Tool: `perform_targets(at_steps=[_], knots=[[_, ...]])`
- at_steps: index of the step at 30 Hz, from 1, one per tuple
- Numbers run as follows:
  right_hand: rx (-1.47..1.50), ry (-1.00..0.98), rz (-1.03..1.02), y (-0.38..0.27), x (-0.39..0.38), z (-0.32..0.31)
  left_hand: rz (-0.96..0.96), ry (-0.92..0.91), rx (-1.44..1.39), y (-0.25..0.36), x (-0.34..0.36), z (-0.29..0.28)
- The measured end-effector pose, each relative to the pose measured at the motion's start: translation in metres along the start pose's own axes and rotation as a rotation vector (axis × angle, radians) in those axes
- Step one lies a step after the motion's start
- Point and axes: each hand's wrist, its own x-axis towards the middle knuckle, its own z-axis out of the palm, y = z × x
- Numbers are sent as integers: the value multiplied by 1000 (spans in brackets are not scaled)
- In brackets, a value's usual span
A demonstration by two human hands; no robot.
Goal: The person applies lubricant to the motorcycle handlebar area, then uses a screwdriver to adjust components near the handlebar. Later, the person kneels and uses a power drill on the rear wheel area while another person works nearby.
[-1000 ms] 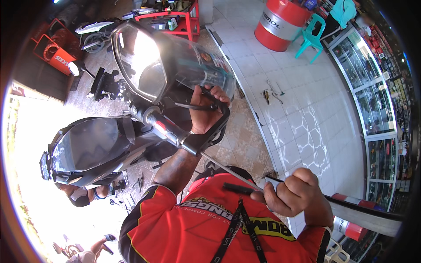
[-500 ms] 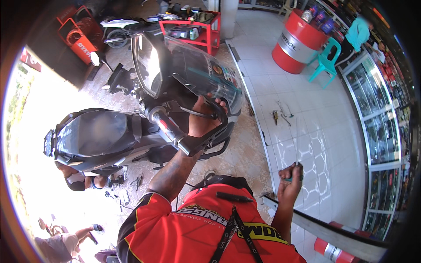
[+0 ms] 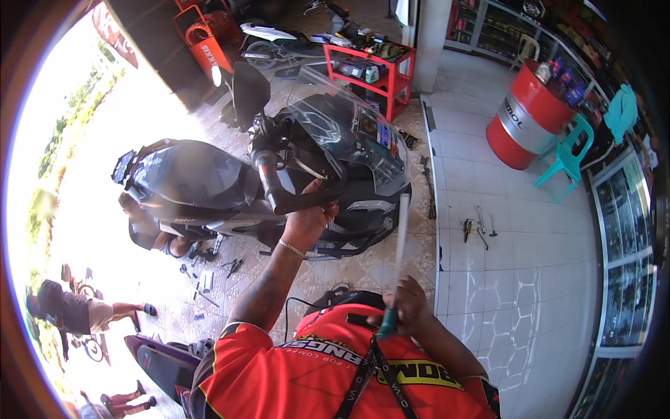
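A dark scooter [image 3: 188,178] stands in front of me with its clear windshield [image 3: 314,98] to the right. My left hand [image 3: 306,227] reaches in below the handlebar's black hand guard [image 3: 296,200], against the scooter's front body. Its fingers are curled, partly hidden, with something small and reddish at the tips that I cannot make out. Close to my chest, my right hand [image 3: 410,307] grips a long screwdriver [image 3: 400,244]. The teal handle sits low in the fist and the pale shaft points up past the scooter's front.
Pliers [image 3: 467,229] and other hand tools lie on the white tiles to the right. Behind stands a red tool cart [image 3: 391,84]. A red and white drum [image 3: 520,122], a teal chair [image 3: 569,153] and glass cabinets [image 3: 631,244] line the right. A person [image 3: 143,227] crouches beyond the scooter.
My right hand has swung in from the right to my chest with the screwdriver. My left hand has dropped from the hand guard to below it. The handlebar has turned.
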Motion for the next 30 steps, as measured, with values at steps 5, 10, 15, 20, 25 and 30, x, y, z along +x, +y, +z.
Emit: perform_targets(at_steps=[5, 10, 15, 20, 25, 30], knots=[[134, -364, -179, 2, 35, 17, -14, 47, 102, -16, -83, 13], [277, -427, 3, -3, 42, 74, 52, -95, -57, -17, -165, 23], [184, -632, -44, -32, 58, 90, 218, 185, 24, -35, -209, -4], [228, -426, -47, -11, 138, 31, 247, 368, 114, -41, -240, -44], [-274, -331, 95, 27, 209, 63, 143, 448, 125, -44, -254, -76], [-295, -219, 98, 19, 195, 97, 39, 499, 111, -43, -259, -108]])
